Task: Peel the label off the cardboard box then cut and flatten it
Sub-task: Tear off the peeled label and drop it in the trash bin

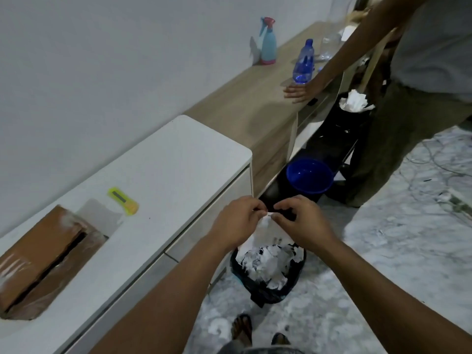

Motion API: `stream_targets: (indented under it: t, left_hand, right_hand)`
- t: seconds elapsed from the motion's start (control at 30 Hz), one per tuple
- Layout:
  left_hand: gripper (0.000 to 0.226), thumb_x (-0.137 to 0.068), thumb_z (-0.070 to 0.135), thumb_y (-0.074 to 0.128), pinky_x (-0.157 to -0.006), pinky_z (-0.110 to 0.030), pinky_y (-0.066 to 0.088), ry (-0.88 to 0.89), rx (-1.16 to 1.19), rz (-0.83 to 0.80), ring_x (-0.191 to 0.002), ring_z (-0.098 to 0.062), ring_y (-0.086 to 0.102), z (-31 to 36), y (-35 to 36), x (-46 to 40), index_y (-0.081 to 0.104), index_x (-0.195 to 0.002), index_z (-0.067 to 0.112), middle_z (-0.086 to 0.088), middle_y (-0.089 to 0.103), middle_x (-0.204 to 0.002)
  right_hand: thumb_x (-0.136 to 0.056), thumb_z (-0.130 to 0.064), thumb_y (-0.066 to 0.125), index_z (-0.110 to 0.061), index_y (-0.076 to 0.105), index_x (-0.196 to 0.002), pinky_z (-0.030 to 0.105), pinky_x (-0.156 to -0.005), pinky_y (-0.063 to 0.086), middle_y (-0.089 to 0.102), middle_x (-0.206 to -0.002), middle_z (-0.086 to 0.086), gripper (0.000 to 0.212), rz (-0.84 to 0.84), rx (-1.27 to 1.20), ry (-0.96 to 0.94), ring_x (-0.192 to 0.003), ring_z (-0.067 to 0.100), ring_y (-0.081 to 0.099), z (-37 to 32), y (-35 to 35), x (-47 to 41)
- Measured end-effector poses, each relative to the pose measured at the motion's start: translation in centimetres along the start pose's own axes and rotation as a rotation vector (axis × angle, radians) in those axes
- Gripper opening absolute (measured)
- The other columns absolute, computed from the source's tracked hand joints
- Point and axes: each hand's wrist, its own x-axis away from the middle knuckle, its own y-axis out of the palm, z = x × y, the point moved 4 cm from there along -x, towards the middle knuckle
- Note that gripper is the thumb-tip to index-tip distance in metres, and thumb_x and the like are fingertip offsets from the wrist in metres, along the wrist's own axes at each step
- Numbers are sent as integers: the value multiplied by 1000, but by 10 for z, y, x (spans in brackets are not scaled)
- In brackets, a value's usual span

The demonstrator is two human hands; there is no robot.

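1. Two hands meet over a black-lined waste bin point(268, 284) on the floor: the left hand point(236, 222) and the right hand point(300, 223) each pinch the top edge of a white paper label point(268, 235) between thumb and fingertips, other fingers curled in.
2. The label hangs below the hands, its lower part just above the torn white scraps that fill the bin. It looks thin and limp, likely to tear easily and possibly tacky on one side, so a light pinch at the edge is enough.
3. The cardboard box point(42, 254) lies on the white worktop point(163, 172), well apart from both hands. Clear tape shines on its ends and a dark gap runs along its top between the flaps.
4. The box looks light but fairly stiff. My judgement is that it is best held flat with one palm on a broad face while the taped seams are slit.
5. A yellow utility knife point(124, 201) rests on the worktop just beyond the box, untouched.
6. Peeling appears done, with cutting and flattening still to come.
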Motion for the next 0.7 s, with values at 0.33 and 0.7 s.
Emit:
stream_targets:
  t: [0.33, 0.7]
  left_hand:
    - [12, -94, 27, 62, -71, -15, 42, -7, 208, -40, -80, 2, 60, -17, 8, -26, 73, -91, 26, 16, 68, -86]
    - [24, -98, 25, 61, -56, -24, 36, -160, 477, -78, -58, -4, 49, -43, 14, -42, 65, -75, 22, 12, 55, -63]
  right_hand:
    - [-91, -31, 60, -31, 62, -91, 36, -80, 37, 57, -86, -14, 2, 139, 313, -180, -85, 12, 53, -13, 14, -12]
    - [-85, -20, 66, -27, 65, -94, 39, -82, 40, 66, -97, -7, 11, 300, 485, -271, -93, 22, 59, -23, 26, 5]
